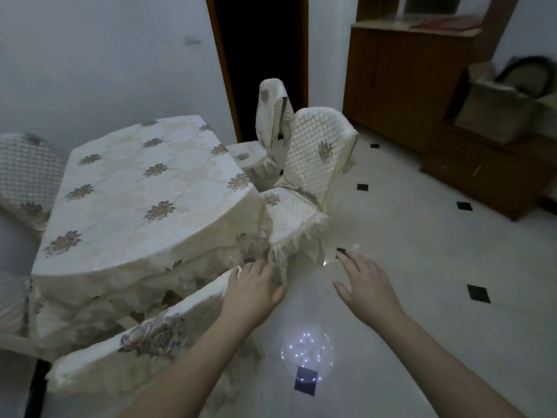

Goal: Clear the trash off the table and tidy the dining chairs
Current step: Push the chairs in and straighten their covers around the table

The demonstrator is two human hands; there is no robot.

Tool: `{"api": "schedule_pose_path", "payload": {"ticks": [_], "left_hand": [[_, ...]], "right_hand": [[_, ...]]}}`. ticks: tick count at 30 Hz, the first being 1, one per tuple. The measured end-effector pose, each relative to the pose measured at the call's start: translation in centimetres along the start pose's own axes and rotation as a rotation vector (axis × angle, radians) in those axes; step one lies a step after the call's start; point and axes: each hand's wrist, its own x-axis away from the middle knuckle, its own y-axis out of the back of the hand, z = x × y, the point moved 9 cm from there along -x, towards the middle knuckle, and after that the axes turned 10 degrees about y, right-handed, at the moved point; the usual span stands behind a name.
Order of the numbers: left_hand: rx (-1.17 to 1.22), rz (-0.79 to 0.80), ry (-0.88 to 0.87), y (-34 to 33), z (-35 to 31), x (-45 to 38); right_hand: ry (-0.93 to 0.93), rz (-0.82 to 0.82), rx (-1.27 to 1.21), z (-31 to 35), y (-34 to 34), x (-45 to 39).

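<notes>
The left hand rests on the top end of the near chair back, fingers extended and only slightly bent over the cover's edge; whether they actually grip it cannot be told. The right hand is spread flat in the air, fingers straight, holding and touching nothing, with the floor below it.

The table, under a cream flowered cloth, lies ahead and to the left of the left hand, its near corner just beyond the fingertips. No trash shows on its top.

Four covered chairs are in view. One is under the left hand. The side chair stands just ahead of both hands, beside the table's right edge. The far chair is behind it. The left chair is well off to the left, past the table.

Between the forearms, a ring of small lights reflects off the floor.
</notes>
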Motion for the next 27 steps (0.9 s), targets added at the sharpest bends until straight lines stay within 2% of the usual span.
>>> {"api": "schedule_pose_path", "payload": {"ticks": [5, 10, 22, 27], "left_hand": [[-0.021, -0.022, -0.087, 0.0, -8.4, -1.9], [-0.031, -0.004, -0.232, -1.5, -15.0, -4.8], [0.08, -0.068, -0.503, -5.2, -27.5, -15.5], [0.087, -0.062, -0.543, -6.2, -30.5, -22.3]], "right_hand": [[-0.025, -0.055, 0.126, -5.5, 3.3, 1.2], [-0.146, -0.026, 0.112, -10.4, 4.3, 1.9], [-0.365, 0.122, 0.176, -23.3, 0.8, -1.4], [-0.468, 0.146, 0.159, -28.6, -0.4, -5.1]]}}
